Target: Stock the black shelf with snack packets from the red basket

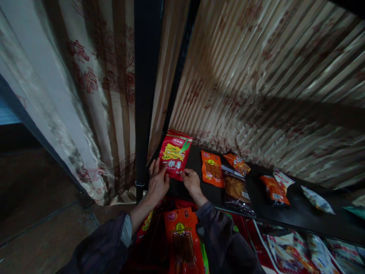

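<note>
A red snack bag (176,155) with yellow sticks and green onion pictured on it stands tilted at the left end of the dark shelf (196,190). The fingers of my left hand (158,179) are closed at its lower left edge. At the lower right corner, my right hand (192,181) pinches the bag between thumb and fingers. An orange snack packet (212,168) lies right of my right hand, beside a brown snack bag (236,186). Under my forearms, a larger orange snack packet (184,238) sits among other packets.
Behind the shelf hangs a pleated, printed curtain (256,87), with a dark upright post (146,87) at the left. Several more snack bags (274,190) lie along the shelf to the right. Below it, a bin holds packaged snacks (293,247).
</note>
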A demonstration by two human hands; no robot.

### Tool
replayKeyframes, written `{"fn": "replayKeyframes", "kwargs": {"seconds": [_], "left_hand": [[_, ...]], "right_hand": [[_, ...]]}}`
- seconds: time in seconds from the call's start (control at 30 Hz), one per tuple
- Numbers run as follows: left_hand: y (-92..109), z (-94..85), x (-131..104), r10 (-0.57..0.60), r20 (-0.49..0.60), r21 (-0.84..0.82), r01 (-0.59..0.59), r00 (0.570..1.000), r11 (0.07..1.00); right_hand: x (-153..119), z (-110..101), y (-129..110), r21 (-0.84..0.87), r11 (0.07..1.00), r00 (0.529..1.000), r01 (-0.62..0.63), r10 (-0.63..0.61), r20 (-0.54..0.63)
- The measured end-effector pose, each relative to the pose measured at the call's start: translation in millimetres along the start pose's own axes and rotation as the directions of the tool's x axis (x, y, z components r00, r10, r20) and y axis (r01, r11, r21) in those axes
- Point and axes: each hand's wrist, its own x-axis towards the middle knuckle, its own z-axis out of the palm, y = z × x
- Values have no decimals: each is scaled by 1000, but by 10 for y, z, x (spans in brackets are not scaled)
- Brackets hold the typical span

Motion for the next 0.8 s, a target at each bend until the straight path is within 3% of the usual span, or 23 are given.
{"fn": "replayKeyframes", "kwargs": {"seconds": [0.1, 0.17, 0.3, 0.4, 0.47, 0.67, 0.8], "left_hand": [[72, -29, -46, 119, 53, 91, -124, 991, 988], [87, -29, -60, 160, 90, 143, -172, 983, 975], [60, 1, -48, 168, 140, 201, -194, 976, 960], [54, 9, -34, 158, 178, 217, -195, 971, 957], [64, 2, -34, 164, 179, 223, -202, 970, 954], [67, -2, -58, 154, 200, 264, -205, 968, 942], [24, 29, -72, 164, 204, 287, -219, 965, 932]], "right_hand": [[-25, 4, 4, -5, 1000, 1000, -6, 6, -3], [-47, -17, -10, -10, 1000, 997, 7, -8, -74], [-20, -137, -154, -84, 971, 948, 223, -236, -214], [125, -220, -372, -198, 891, 889, 409, -438, -135], [273, -223, -534, -290, 836, 868, 465, -496, -38], [752, 15, -839, -475, 762, 894, 441, -423, 151], [1003, 170, -863, -468, 804, 929, 368, -298, 219]]}}
